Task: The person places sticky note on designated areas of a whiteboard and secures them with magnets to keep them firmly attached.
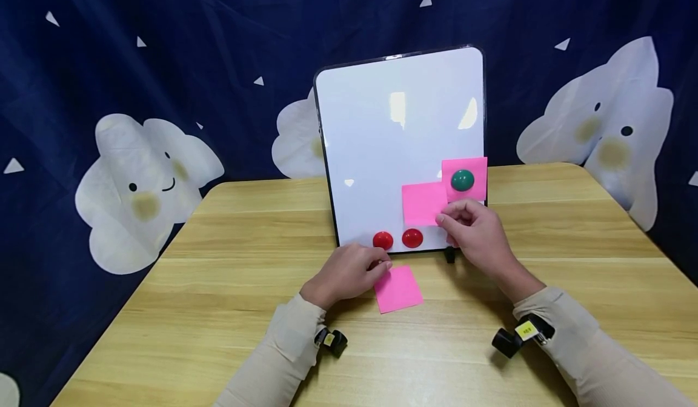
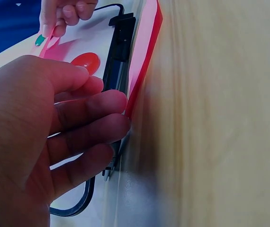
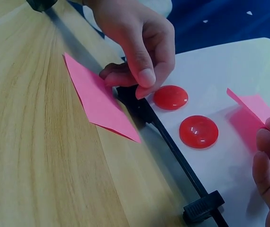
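My right hand (image 1: 474, 237) pinches the lower right corner of a pink sticky note (image 1: 422, 204) in front of the whiteboard (image 1: 376, 140). Another pink sticky note (image 1: 480, 168) lies against the board's right edge under a green round magnet (image 1: 462, 180). My left hand (image 1: 349, 271) is by the board's lower edge, fingers loosely bent, with nothing seen between thumb and index finger. Its other fingertips meet a third pink sticky note (image 3: 97, 101), tilted over the table; whether they hold it is unclear. Two red round magnets (image 1: 383, 241) (image 1: 412, 238) sit low on the board.
The whiteboard leans upright on the wooden table (image 1: 245, 310), with a black clip-like foot (image 1: 449, 254) at its lower edge. Behind hangs a dark blue curtain (image 1: 218, 31) printed with clouds. Each wrist wears a small black camera (image 1: 508, 341).
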The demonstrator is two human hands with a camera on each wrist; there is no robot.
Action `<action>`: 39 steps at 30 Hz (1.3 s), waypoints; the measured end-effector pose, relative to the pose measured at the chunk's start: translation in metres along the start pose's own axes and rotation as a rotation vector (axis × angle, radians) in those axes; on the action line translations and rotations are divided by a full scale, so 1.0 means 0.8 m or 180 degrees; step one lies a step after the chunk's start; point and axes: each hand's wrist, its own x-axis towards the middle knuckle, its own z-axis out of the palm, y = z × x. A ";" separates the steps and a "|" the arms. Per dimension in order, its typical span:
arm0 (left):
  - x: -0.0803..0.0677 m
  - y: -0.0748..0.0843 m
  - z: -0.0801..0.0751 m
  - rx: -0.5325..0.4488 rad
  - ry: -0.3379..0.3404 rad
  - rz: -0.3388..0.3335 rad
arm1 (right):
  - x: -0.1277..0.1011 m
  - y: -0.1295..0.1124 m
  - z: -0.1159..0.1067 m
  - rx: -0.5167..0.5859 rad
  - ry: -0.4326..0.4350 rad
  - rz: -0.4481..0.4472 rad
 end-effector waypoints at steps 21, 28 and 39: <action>0.000 -0.002 0.002 0.0000 0.0013 0.0011 | -0.002 -0.004 -0.002 -0.0019 0.0015 -0.0013; 0.001 -0.001 0.001 0.0008 0.0011 0.0040 | 0.000 -0.002 -0.002 -0.0184 0.0020 -0.0043; 0.001 0.000 0.000 -0.0004 0.0021 0.0072 | 0.009 -0.011 -0.002 -0.0232 0.0091 -0.0064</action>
